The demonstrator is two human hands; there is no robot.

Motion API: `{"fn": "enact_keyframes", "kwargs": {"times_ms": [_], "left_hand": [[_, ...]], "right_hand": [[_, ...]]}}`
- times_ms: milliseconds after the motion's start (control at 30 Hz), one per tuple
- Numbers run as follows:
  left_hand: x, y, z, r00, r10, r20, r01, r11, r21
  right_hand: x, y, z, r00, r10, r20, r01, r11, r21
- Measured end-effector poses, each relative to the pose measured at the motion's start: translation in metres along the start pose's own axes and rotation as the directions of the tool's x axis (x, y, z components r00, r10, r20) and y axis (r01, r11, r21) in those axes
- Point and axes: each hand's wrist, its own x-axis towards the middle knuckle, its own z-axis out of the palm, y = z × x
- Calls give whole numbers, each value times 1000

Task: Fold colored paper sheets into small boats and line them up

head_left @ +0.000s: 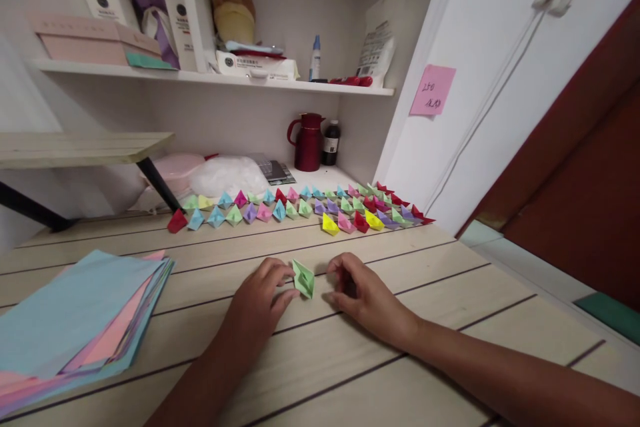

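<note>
A small light-green folded paper boat point(303, 279) stands on the wooden table between my two hands. Beside its left edge is my left hand point(263, 293), thumb and fingers apart around that end; whether the fingertips touch the paper I cannot tell. My right hand point(363, 290) rests a short gap to the right of the boat, its fingers curved and parted from the thumb, with nothing in it. Beyond both hands, several rows of folded paper boats in many colours line the back of the table, among them a bright yellow boat point(330, 224) and a red boat point(177, 221).
A stack of coloured paper sheets point(85, 307) lies at the left. Behind the boats are a dark red jug point(308, 142), a dark bottle point(331, 143) and a white plastic bag point(229, 175). A raised wooden stand point(85, 147) is at the back left, under a loaded shelf point(165, 79).
</note>
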Motion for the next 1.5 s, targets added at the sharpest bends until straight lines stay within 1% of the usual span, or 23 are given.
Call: {"fn": "enact_keyframes", "kwargs": {"times_ms": [67,100,200,267,333,433,633,700,800,900,1000,1167,1300,1400,1500], "left_hand": [[0,1,0,1000,-3,-3,3,1000,2],[0,2,0,1000,-7,-2,7,1000,6],[-1,1,1,1000,-18,13,18,1000,22],[-1,1,1,1000,-27,12,26,999,36],[-1,2,0,999,-37,-10,38,998,58],[-1,3,-1,996,-72,-55,77,993,92],[0,3,0,983,-150,-107,161,981,106],[1,3,0,977,-178,-118,189,978,85],[2,4,-1,964,-232,-130,240,969,52],[2,4,-1,954,-268,-136,274,961,24],[1,4,0,944,-301,-133,305,952,8],[3,-2,-1,921,-363,-138,355,931,-80],[5,-9,-1,897,-417,-148,377,895,-239],[7,-11,-1,865,-481,-144,406,839,-362],[9,-11,-2,845,-515,-143,423,808,-410]], "right_hand": [[-2,-4,3,999,-28,17,30,996,-85],[-1,-5,5,999,-37,37,40,995,-91],[5,-4,8,998,-19,59,18,1000,5],[9,0,8,1000,19,16,-20,997,68],[11,3,8,999,46,-22,-44,996,78],[12,6,7,998,53,-19,-51,996,76],[11,9,5,991,122,-56,-105,965,239],[9,9,5,994,99,-41,-88,970,226],[3,4,4,1000,23,10,-24,992,123],[-6,-2,3,991,-71,117,69,997,20],[-11,-4,3,971,-135,196,137,991,1],[-10,-4,3,963,-151,223,157,988,-10],[-7,-9,3,962,-159,224,167,986,-17],[-5,-10,3,971,-151,184,155,988,-8],[0,-7,3,991,-89,98,87,996,32]]}}
